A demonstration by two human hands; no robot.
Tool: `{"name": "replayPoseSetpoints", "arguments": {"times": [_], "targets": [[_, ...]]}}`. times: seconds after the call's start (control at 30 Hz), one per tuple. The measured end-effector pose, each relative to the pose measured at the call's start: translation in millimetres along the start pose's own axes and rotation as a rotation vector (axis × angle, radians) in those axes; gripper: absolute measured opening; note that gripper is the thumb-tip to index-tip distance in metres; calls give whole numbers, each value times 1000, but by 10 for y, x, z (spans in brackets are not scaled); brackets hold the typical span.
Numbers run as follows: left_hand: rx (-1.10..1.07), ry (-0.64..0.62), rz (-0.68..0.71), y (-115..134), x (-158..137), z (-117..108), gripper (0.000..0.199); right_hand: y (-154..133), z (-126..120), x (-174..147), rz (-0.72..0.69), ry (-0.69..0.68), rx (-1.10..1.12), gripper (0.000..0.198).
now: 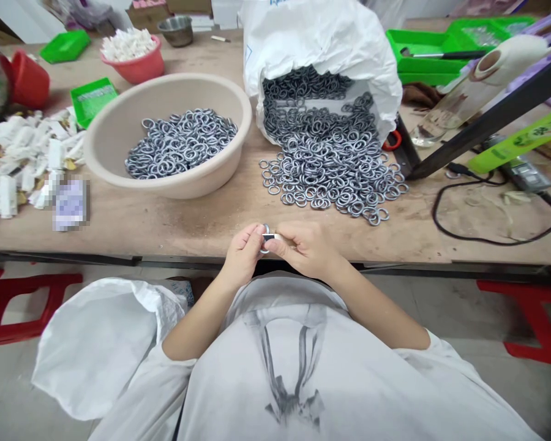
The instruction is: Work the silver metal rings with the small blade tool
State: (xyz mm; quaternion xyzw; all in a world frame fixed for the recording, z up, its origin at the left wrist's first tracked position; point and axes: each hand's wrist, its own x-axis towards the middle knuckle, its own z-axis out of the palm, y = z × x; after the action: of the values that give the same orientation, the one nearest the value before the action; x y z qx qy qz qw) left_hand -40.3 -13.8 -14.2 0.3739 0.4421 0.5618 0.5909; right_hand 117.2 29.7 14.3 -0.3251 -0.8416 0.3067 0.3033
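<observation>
Head cam: L hand (245, 250) & R hand (307, 246) meet at the near edge of the table (188, 223). L thumb + fingers pinch a grey ring (267, 228); R fingers are closed on a small dark-and-white piece (269, 236) right up against it, can't tell if it's thru or just over the ring.

Containers: beige basin (112, 135) w/ a heap of grey rings (183, 144). White sack (321, 37) lies on its side, mouth facing the person, tons more rings spilling onto the table. Pink bowl (135, 68) piled w/ white bits, green tray (92, 103) w/ small clear-ish stuff, metal bowl (177, 33) behind, contents n/a from here.

Text: blue print on the sack is cut off at the top; lime-green strip (523, 141) has characters, can't read 'em; purple-white packet (70, 205) is pixelated.

Other stuff: loose white pieces (32, 153) on the L, black bar (496, 113) slanting across the R side w/ a black cable (500, 242) nearby.
</observation>
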Motion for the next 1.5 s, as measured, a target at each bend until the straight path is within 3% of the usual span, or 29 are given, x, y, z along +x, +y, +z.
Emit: {"name": "replayPoseSetpoints", "arguments": {"times": [0.17,0.27,0.33,0.43,0.57,0.67,0.83,0.97,1.07,1.17,1.3,1.5], "targets": [[55,-193,6,26,-86,2,49,304,-83,171,278,135,-129,55],[-110,-131,-59,75,-66,16,46,422,-128,384,383,115,-345,42],[-235,-95,-100,127,-29,14,41,449,-115,552,391,68,-486,32],[-364,-85,-132,201,17,-9,38,477,-42,789,365,-46,-642,33],[-408,9,-164,245,49,-65,49,513,7,933,339,-108,-648,22],[-386,81,-174,235,84,-102,46,447,-39,828,311,-43,-341,17],[-310,91,-174,137,148,-21,32,135,-8,399,291,43,591,39],[-157,125,-35,14,139,122,45,-10,183,190,399,73,845,48],[-109,114,-4,-1,103,159,50,20,251,163,392,174,784,44],[-138,54,-41,58,66,144,50,64,180,149,303,261,547,39],[-231,33,-99,115,31,126,48,33,27,65,124,111,124,43],[-288,-17,-145,111,18,139,50,-15,-5,-31,4,44,24,49]]}}
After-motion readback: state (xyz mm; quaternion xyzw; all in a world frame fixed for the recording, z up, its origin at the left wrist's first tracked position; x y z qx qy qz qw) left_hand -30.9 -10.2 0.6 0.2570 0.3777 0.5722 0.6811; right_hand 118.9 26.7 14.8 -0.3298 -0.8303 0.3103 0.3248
